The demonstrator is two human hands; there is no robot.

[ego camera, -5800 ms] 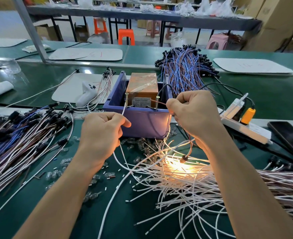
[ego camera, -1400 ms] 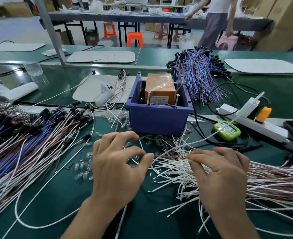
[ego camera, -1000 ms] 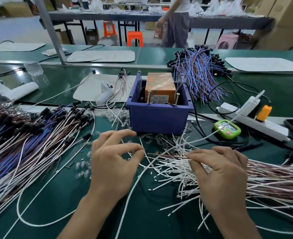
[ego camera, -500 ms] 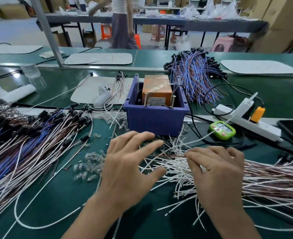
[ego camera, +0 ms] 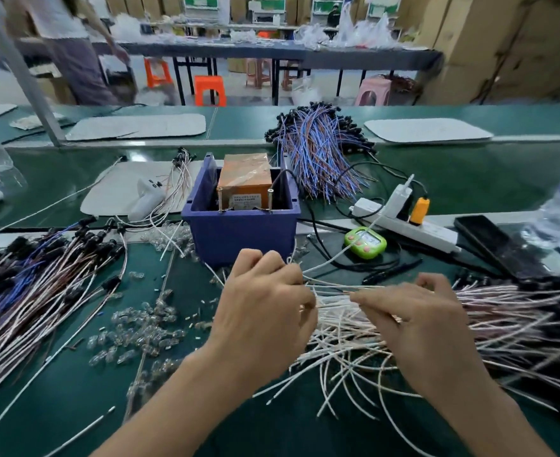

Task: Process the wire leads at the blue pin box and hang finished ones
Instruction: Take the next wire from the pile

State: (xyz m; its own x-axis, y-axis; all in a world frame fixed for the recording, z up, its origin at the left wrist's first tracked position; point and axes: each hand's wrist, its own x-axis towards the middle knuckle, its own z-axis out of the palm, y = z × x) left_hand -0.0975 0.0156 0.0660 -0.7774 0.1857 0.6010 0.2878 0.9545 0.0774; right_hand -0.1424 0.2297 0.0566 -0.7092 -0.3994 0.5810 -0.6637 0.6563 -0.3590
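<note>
Head view is showing your right hand (ego camera: 420, 321) pinching a few thin strands between thumb and forefinger, while its other fingers (ego camera: 432, 283) are arching loosely above them. Your left hand (ego camera: 265, 308) is lying knuckles up, its fingers curling tight over the near ends of those same strands. The thumb is hiding under the hand, so the exact grip there is not showing. The strands are running level from one hand to the other, just above the loose heap of white wire leads (ego camera: 348, 344) that is spreading over the green bench (ego camera: 74, 400) across the lower middle and right of the frame.

Just beyond your left knuckles, at the centre of the frame, the blue pin box (ego camera: 242, 239) is standing upright. It is holding an orange block (ego camera: 244, 179), and two pins (ego camera: 220, 200) are rising along its near wall. Clear glass bulbs (ego camera: 140, 328) are lying scattered to the lower left of your left hand.

To the right of the box a green timer (ego camera: 365, 242) is sitting near a white power strip (ego camera: 413, 227) carrying an orange plug (ego camera: 419, 211). A bundle of black-tipped leads (ego camera: 25, 291) is fanning in from the left edge, well apart from your hands. Another bundle of blue and brown wires (ego camera: 318, 159) is lying behind the box, in the upper middle
</note>
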